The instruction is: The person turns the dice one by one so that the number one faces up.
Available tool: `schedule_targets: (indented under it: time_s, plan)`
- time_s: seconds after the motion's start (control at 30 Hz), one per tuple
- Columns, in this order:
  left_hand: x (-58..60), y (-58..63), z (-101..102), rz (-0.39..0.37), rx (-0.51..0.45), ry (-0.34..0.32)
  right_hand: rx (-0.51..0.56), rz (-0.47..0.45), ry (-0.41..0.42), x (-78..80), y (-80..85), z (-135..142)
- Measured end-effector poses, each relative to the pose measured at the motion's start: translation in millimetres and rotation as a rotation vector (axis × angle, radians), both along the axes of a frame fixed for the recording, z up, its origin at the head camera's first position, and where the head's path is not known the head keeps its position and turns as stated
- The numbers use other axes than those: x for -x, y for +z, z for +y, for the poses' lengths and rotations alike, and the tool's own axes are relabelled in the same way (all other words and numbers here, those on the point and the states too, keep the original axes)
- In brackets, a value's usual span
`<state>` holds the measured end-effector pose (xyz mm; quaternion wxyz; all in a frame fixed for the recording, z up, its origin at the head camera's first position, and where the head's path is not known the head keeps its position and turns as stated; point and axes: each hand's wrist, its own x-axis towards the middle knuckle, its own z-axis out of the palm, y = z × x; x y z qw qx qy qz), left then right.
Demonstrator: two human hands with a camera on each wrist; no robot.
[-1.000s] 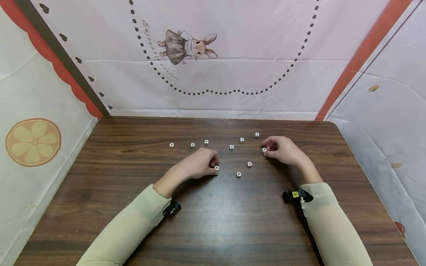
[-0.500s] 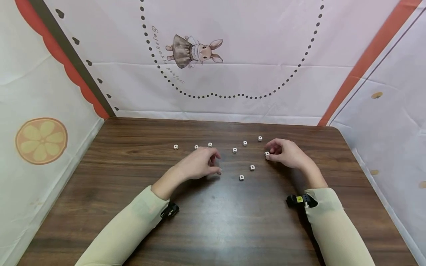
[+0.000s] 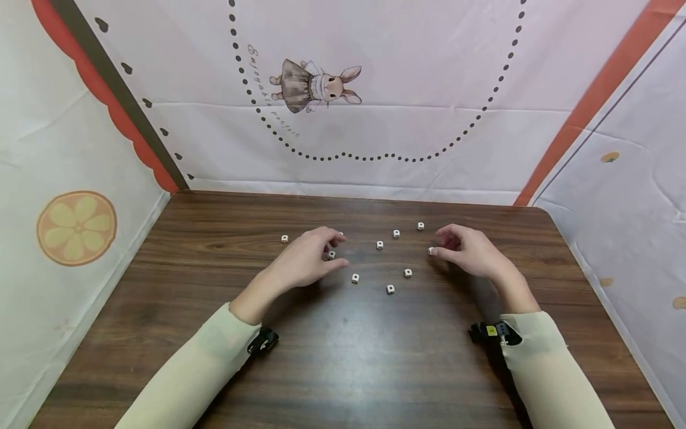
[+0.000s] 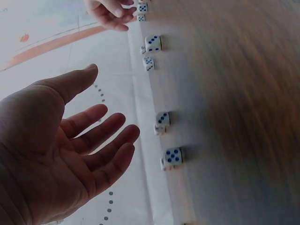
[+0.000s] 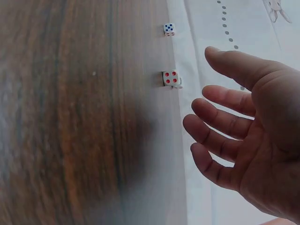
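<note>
My left hand [image 3: 305, 257] hovers over the table with thumb and fingers spread. A white die [image 3: 331, 255] shows in the gap between them, and another die [image 3: 355, 278] lies just in front of the thumb. The left wrist view also shows this hand [image 4: 70, 150] holding nothing, apart from dice such as one with a blue five [image 4: 173, 156]. My right hand [image 3: 471, 251] is loosely spread beside a die [image 3: 431, 251] at its thumb tip; whether they touch I cannot tell. In the right wrist view, that hand [image 5: 248, 126] is bare beside a die with a red four [image 5: 171, 78].
More dice lie scattered on the brown wooden table [image 3: 343, 357]: one far left [image 3: 284, 239], some toward the back [image 3: 396, 233], others between the hands [image 3: 390, 289]. A printed white cloth [image 3: 407, 71] hangs behind the table and at both sides.
My left hand has let go of a die it was pinching and moved left and back toward another one. My right thumb and fingers have spread apart beside their die. The head view has shifted slightly.
</note>
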<state>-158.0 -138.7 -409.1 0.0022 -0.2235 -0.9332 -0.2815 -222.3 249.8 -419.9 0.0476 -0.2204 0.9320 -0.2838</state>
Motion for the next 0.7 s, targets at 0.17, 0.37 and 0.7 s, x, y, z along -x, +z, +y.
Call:
schedule_targets:
  time_s: [0.17,0.37,0.7]
  plan:
    - [-2.1,0.7,-9.3,0.054,0.016,0.023,-0.021,0.015,-0.019,-6.8,5.7,0.6]
    - [-4.7,5.8,-18.4,0.104,0.085,0.095,-0.049,0.030,-0.030,-13.5,12.4,2.6]
    - [-5.1,10.1,-41.2,0.218,0.189,0.196,-0.160,0.103,-0.054,-20.7,20.3,-0.9]
